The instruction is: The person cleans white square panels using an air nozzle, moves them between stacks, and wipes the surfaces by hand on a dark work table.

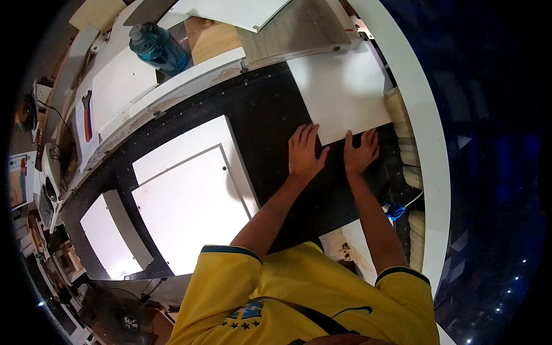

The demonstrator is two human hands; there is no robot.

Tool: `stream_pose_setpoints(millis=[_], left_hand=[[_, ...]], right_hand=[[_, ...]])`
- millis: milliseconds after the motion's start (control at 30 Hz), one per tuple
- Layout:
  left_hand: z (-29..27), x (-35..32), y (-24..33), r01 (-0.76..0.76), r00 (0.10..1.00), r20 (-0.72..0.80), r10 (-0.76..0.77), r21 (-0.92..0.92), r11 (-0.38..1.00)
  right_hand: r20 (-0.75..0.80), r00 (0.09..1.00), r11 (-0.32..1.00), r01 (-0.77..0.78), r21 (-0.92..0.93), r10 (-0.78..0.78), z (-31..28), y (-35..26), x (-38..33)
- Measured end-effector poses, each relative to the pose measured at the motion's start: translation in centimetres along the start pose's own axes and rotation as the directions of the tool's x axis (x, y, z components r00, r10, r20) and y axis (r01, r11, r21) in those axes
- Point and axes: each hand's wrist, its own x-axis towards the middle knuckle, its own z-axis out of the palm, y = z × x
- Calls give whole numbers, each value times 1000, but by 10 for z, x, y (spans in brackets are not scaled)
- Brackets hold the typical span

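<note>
A white rectangular board (342, 92) lies flat on the black worktable (270, 109) at the upper right. My left hand (305, 154) rests flat on the dark table, its fingertips touching the board's near edge. My right hand (361, 152) lies at the same near edge, fingers spread against the board's lower right corner. Neither hand grips anything.
Stacked white panels (195, 190) lie to my left, a smaller white panel (106, 236) further left. A blue water bottle (158, 49) lies at the back, with red-handled pliers (87, 118) far left. A grey wood board (299, 29) leans behind. Foam pieces (405, 144) line the right edge.
</note>
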Motion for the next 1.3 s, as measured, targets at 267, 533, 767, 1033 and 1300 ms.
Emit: stream_pose_setpoints(millis=[267,533,767,1033,1300], left_hand=[[-7,-1,4,4,1000,23,-3,-24,1000],[-9,-3,4,0,1000,3,0,-37,999],[-15,-3,9,16,999,45,-15,-9,1000],[-13,-12,3,2,1000,-18,-4,-69,998],[-4,-40,6,-7,1000,2,7,29,1000]], right_hand=[[162,983,980,-118,162,92,1,10,5],[212,968,962,-180,206,135,-9,3,5],[136,985,961,-139,238,109,-2,10,3],[79,994,857,-104,505,74,-28,-9,-5],[160,966,916,129,380,-203,-52,-26,-57]])
